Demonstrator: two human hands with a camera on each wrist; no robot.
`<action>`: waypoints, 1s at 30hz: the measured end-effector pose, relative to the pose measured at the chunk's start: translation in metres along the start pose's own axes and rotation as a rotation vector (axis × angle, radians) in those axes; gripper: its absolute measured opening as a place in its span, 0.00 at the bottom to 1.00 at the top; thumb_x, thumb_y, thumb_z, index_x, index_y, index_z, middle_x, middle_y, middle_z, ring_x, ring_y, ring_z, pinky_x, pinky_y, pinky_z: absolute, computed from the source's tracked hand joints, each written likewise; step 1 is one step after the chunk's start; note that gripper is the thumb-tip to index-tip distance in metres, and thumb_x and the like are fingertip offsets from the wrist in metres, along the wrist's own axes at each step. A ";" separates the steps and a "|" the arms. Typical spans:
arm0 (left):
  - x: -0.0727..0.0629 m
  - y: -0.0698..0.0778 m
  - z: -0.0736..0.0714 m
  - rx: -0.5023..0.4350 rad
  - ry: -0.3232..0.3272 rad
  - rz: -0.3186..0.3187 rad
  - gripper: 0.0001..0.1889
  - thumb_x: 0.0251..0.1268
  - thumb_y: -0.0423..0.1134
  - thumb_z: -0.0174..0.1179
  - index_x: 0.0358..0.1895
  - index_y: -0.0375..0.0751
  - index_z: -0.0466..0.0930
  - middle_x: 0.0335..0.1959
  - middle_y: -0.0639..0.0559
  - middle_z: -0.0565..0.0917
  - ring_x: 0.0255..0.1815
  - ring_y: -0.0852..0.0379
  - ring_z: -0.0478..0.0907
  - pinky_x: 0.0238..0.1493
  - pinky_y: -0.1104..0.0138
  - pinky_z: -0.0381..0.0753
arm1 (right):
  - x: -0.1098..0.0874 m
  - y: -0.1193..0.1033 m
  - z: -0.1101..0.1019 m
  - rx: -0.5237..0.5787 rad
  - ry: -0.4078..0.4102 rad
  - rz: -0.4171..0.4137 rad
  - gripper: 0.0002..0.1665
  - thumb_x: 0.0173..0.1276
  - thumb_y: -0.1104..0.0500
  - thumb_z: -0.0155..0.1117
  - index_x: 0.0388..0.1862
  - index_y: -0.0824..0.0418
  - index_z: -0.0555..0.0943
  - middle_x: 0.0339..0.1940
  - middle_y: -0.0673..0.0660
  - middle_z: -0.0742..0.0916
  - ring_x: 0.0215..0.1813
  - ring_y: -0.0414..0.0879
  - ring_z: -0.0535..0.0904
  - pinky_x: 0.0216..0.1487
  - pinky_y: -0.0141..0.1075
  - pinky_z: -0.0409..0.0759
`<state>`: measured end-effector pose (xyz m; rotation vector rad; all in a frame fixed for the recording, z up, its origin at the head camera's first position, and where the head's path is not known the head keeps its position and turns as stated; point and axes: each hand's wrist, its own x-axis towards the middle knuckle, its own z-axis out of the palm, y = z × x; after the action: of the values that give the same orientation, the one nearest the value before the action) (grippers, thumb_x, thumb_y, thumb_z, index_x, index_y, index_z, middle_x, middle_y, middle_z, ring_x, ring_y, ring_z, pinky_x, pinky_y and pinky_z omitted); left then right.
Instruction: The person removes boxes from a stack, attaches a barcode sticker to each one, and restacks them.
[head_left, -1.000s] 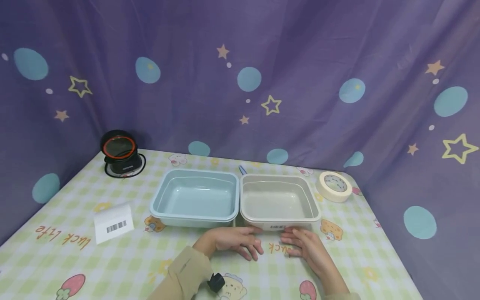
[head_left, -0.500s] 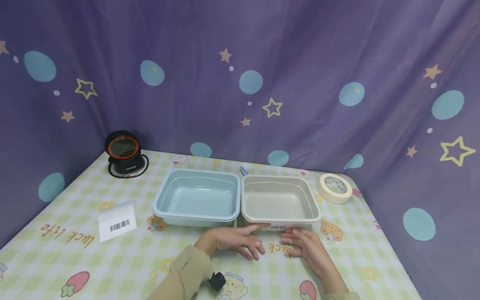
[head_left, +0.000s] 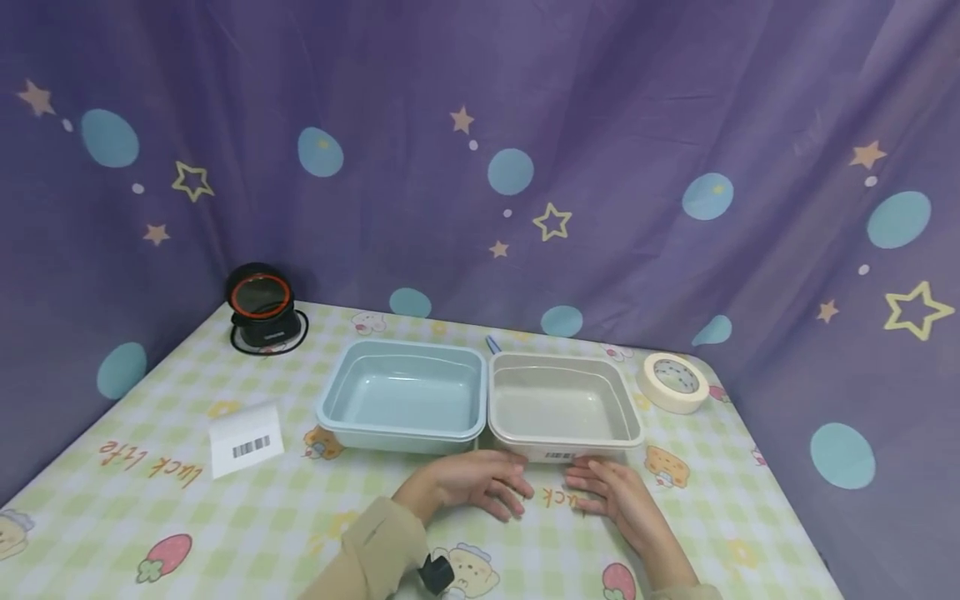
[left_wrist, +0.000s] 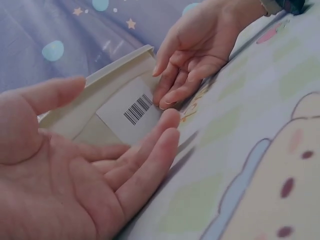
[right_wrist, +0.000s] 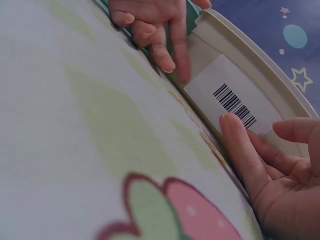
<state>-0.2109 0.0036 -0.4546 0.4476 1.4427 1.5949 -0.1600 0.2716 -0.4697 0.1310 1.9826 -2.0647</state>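
A light grey plastic basin (head_left: 566,400) stands on the table, with a white barcode label (left_wrist: 127,111) on its near side. My left hand (head_left: 476,482) is just in front of the basin's left part, fingers loosely extended and palm turned toward the label. At the right part of the same side is my right hand (head_left: 618,504), its fingertips right at the wall. In the right wrist view, the right fingers (right_wrist: 240,150) overlap the label's lower corner. Neither hand holds anything. A light blue basin (head_left: 405,400) stands directly left of the grey one.
A white paper with a barcode (head_left: 246,439) lies at left. At the back left is a black device with an orange ring (head_left: 262,308). A roll of cream tape (head_left: 675,383) lies at right. A blue tip (head_left: 492,344) shows behind the basins; a purple curtain (head_left: 637,275) hangs beyond.
The head view has turned slightly left and up, so the scene shifts right and down in it. Both hands stay in front of the grey basin, with only small finger movement in the left.
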 end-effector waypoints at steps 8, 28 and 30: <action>-0.011 -0.002 0.001 -0.047 0.071 0.006 0.21 0.72 0.39 0.49 0.62 0.30 0.62 0.53 0.40 0.83 0.37 0.59 0.84 0.44 0.62 0.86 | -0.002 -0.009 -0.006 -0.032 -0.037 0.006 0.34 0.77 0.50 0.47 0.66 0.79 0.64 0.50 0.56 0.87 0.49 0.38 0.85 0.50 0.38 0.85; -0.176 0.054 -0.067 0.458 0.054 0.237 0.27 0.79 0.41 0.43 0.74 0.32 0.55 0.66 0.29 0.70 0.61 0.53 0.77 0.61 0.66 0.76 | -0.012 -0.014 0.030 -0.063 -0.206 0.041 0.27 0.75 0.49 0.52 0.61 0.69 0.73 0.48 0.50 0.87 0.51 0.41 0.84 0.49 0.37 0.85; -0.193 0.059 -0.080 0.490 0.133 0.230 0.27 0.79 0.41 0.42 0.74 0.32 0.53 0.66 0.29 0.69 0.60 0.58 0.78 0.59 0.68 0.77 | -0.011 -0.014 0.034 -0.064 -0.201 0.039 0.27 0.75 0.50 0.53 0.61 0.70 0.73 0.47 0.50 0.87 0.50 0.41 0.84 0.48 0.38 0.85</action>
<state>-0.1939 -0.1924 -0.3630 0.8263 1.9502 1.4570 -0.1490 0.2401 -0.4515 -0.0494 1.9059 -1.9060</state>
